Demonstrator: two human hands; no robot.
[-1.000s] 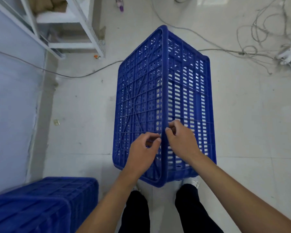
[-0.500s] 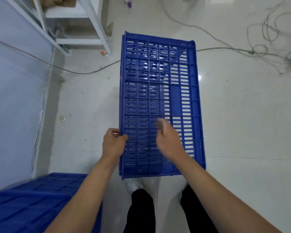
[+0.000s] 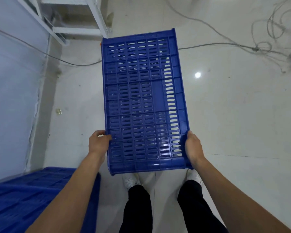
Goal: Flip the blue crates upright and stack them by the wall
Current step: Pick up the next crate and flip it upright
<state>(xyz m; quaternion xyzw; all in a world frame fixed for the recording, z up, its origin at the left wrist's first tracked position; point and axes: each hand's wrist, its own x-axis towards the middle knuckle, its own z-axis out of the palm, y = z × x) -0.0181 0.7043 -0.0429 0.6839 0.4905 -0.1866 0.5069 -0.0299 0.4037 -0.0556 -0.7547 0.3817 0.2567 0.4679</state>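
Observation:
A blue slotted crate (image 3: 144,101) stands in front of me with one long slotted side facing up at the camera. My left hand (image 3: 98,142) grips its left edge near the close end. My right hand (image 3: 192,147) grips the right edge opposite, fingers wrapped around the rim. A second blue crate (image 3: 32,197) sits at the lower left beside the pale wall (image 3: 10,91), only partly in view. Whether the held crate touches the floor is hidden.
A white metal shelf frame (image 3: 74,22) stands at the back left by the wall. Grey cables (image 3: 242,46) trail across the tiled floor at the back and right. My legs and white shoes (image 3: 130,180) are just under the crate's near end.
The crate has turned from standing on a corner edge to showing one flat slotted side. My right hand slid from the middle of that face to the right edge; my left stayed at the left edge.

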